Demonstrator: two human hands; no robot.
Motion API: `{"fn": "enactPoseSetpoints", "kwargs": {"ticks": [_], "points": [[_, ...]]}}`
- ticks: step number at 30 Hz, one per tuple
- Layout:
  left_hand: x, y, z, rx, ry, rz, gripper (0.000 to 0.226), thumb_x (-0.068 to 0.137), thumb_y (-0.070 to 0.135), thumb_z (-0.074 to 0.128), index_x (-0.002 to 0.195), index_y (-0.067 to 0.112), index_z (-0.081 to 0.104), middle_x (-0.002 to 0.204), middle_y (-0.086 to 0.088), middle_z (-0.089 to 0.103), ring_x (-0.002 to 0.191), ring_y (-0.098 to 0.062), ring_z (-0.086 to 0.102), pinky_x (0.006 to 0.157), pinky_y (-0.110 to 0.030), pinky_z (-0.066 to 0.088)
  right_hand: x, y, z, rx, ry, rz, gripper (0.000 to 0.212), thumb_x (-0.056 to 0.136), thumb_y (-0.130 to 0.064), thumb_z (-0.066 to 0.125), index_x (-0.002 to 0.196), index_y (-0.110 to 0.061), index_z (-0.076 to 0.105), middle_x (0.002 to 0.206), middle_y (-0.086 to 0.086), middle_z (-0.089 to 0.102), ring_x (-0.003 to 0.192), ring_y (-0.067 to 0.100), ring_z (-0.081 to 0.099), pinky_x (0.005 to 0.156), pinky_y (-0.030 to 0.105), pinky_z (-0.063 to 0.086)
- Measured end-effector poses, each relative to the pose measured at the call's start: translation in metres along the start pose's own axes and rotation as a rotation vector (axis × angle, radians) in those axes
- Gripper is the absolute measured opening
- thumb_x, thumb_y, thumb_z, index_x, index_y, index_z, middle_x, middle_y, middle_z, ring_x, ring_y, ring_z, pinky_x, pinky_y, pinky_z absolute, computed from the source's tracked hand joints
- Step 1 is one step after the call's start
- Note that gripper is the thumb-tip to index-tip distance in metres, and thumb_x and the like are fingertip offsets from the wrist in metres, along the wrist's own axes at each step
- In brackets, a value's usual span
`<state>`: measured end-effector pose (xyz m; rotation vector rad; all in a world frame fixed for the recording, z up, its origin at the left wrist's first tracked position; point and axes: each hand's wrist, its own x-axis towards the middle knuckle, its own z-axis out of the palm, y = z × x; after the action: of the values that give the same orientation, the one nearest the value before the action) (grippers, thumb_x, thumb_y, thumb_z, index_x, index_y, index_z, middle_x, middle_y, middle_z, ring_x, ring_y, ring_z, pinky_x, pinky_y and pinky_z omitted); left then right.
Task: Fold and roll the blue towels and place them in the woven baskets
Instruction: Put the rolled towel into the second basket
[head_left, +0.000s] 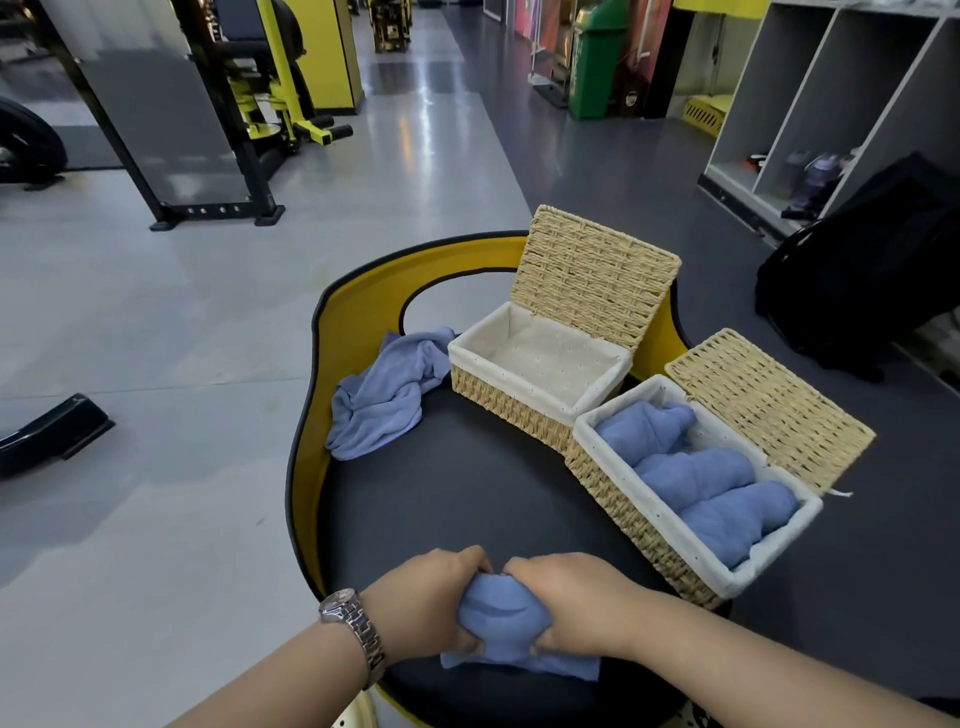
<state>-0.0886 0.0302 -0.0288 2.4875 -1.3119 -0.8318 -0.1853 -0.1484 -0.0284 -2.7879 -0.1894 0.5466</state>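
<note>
A partly rolled blue towel (506, 621) lies at the near edge of the dark padded surface (467, 493). My left hand (426, 597) grips its left side and my right hand (576, 603) grips its right side, fingers curled over the roll; a flat end sticks out beneath. A crumpled blue towel (384, 395) lies at the far left. The far woven basket (519, 400), lid up, has an empty white lining. The near woven basket (623, 499) on the right holds three rolled blue towels (696, 473).
A yellow rim (358, 306) borders the padded surface at the back and left. Grey gym floor lies to the left with yellow-black exercise machines (270, 104) beyond. A black bag (872, 270) and grey shelving (831, 104) stand at the right.
</note>
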Motion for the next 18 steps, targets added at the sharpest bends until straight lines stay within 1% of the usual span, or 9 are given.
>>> {"fn": "enactPoseSetpoints", "kwargs": {"ticks": [2, 3, 5, 7, 8, 10, 11, 15, 18], "points": [[0.003, 0.007, -0.015, 0.033, 0.072, 0.041, 0.051, 0.064, 0.035, 0.072, 0.107, 0.030, 0.045, 0.095, 0.007, 0.059, 0.081, -0.015, 0.054, 0.060, -0.024, 0.037, -0.001, 0.005, -0.010, 0.034, 0.092, 0.023, 0.025, 0.076, -0.034, 0.063, 0.093, -0.025, 0.046, 0.092, -0.001, 0.062, 0.086, 0.025, 0.061, 0.065, 0.035, 0.043], [0.006, 0.011, -0.025, 0.033, 0.130, 0.065, 0.051, 0.064, 0.035, 0.071, 0.109, 0.030, 0.046, 0.097, 0.006, 0.060, 0.084, -0.015, 0.056, 0.062, -0.025, 0.038, -0.001, 0.009, -0.021, 0.058, 0.128, 0.042, 0.023, 0.077, -0.031, 0.062, 0.097, -0.026, 0.050, 0.094, -0.002, 0.062, 0.087, 0.023, 0.061, 0.069, 0.034, 0.047], [0.013, 0.021, -0.050, -0.011, 0.273, 0.113, 0.050, 0.067, 0.035, 0.069, 0.112, 0.032, 0.048, 0.100, 0.009, 0.061, 0.090, -0.011, 0.057, 0.067, -0.023, 0.041, -0.003, 0.020, -0.052, 0.104, 0.181, 0.083, 0.031, 0.079, -0.025, 0.062, 0.109, -0.027, 0.054, 0.100, -0.004, 0.062, 0.092, 0.018, 0.061, 0.078, 0.031, 0.050], [0.024, 0.033, -0.071, -0.078, 0.429, 0.159, 0.050, 0.068, 0.034, 0.068, 0.113, 0.033, 0.048, 0.102, 0.012, 0.061, 0.092, -0.007, 0.057, 0.073, -0.022, 0.044, -0.003, 0.036, -0.085, 0.121, 0.236, 0.118, 0.036, 0.079, -0.024, 0.064, 0.114, -0.030, 0.056, 0.103, -0.007, 0.062, 0.094, 0.013, 0.060, 0.081, 0.028, 0.050], [0.029, 0.039, -0.079, -0.113, 0.499, 0.171, 0.050, 0.068, 0.035, 0.068, 0.114, 0.033, 0.047, 0.103, 0.013, 0.061, 0.092, -0.006, 0.056, 0.075, -0.023, 0.045, -0.001, 0.044, -0.101, 0.125, 0.255, 0.128, 0.034, 0.079, -0.025, 0.064, 0.111, -0.035, 0.057, 0.101, -0.010, 0.063, 0.093, 0.009, 0.060, 0.079, 0.026, 0.050], [0.043, 0.048, -0.087, -0.184, 0.603, 0.175, 0.050, 0.071, 0.033, 0.069, 0.116, 0.033, 0.047, 0.104, 0.013, 0.060, 0.093, -0.006, 0.055, 0.076, -0.023, 0.045, 0.007, 0.060, -0.130, 0.141, 0.278, 0.127, 0.023, 0.077, -0.032, 0.065, 0.097, -0.042, 0.056, 0.090, -0.015, 0.064, 0.083, -0.002, 0.059, 0.066, 0.016, 0.044], [0.052, 0.050, -0.089, -0.214, 0.636, 0.174, 0.049, 0.072, 0.031, 0.069, 0.116, 0.032, 0.047, 0.106, 0.013, 0.059, 0.094, -0.006, 0.055, 0.075, -0.022, 0.044, 0.015, 0.068, -0.142, 0.133, 0.288, 0.116, 0.019, 0.076, -0.033, 0.066, 0.091, -0.041, 0.056, 0.085, -0.017, 0.064, 0.079, -0.004, 0.058, 0.062, 0.014, 0.041], [0.092, 0.042, -0.103, -0.314, 0.704, 0.125, 0.049, 0.074, 0.029, 0.071, 0.116, 0.033, 0.047, 0.108, 0.015, 0.058, 0.097, -0.003, 0.055, 0.078, -0.021, 0.046, 0.051, 0.097, -0.176, 0.027, 0.323, 0.049, 0.017, 0.071, -0.026, 0.066, 0.087, -0.030, 0.061, 0.083, -0.012, 0.064, 0.078, 0.005, 0.056, 0.067, 0.030, 0.048], [0.121, 0.038, -0.116, -0.371, 0.721, 0.073, 0.046, 0.073, 0.026, 0.068, 0.113, 0.035, 0.046, 0.107, 0.014, 0.060, 0.096, -0.005, 0.058, 0.077, -0.029, 0.052, 0.074, 0.115, -0.187, 0.011, 0.368, 0.050, 0.012, 0.074, -0.027, 0.066, 0.085, -0.028, 0.061, 0.081, -0.010, 0.062, 0.076, 0.008, 0.055, 0.067, 0.033, 0.049]]}}
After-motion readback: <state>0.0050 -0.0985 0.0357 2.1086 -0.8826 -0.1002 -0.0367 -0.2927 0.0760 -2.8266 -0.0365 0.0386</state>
